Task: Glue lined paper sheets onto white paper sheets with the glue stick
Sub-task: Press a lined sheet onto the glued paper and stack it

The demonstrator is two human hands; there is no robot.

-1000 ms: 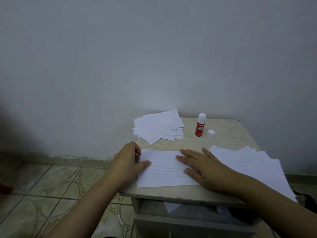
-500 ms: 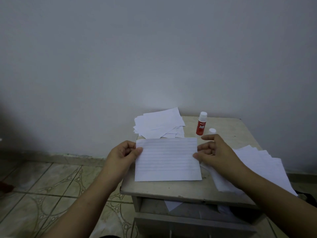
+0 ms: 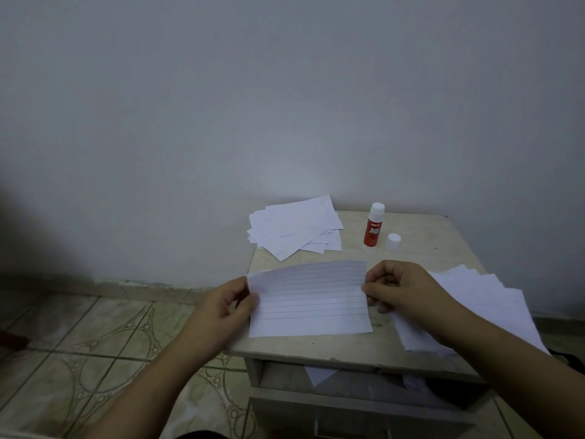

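A lined paper sheet (image 3: pixel 308 299) is held just above the small table (image 3: pixel 421 258), its far edge curling up. My left hand (image 3: pixel 226 307) pinches its left edge and my right hand (image 3: pixel 399 288) pinches its right edge. The red glue stick (image 3: pixel 373 229) stands upright at the back of the table, uncapped, with its white cap (image 3: pixel 393 242) beside it on the right. A loose pile of white sheets (image 3: pixel 294 228) lies at the back left. Another spread of sheets (image 3: pixel 484 304) lies on the right, partly under my right forearm.
The table stands against a plain wall (image 3: pixel 285 106). Below its top an open drawer (image 3: pixel 348 384) holds some paper. Patterned floor tiles (image 3: pixel 95 343) lie to the left. The paper on the right overhangs the table's edge.
Both hands went from pressing the lined sheet flat on the table to pinching its side edges and lifting it; its far edge now bends upward.
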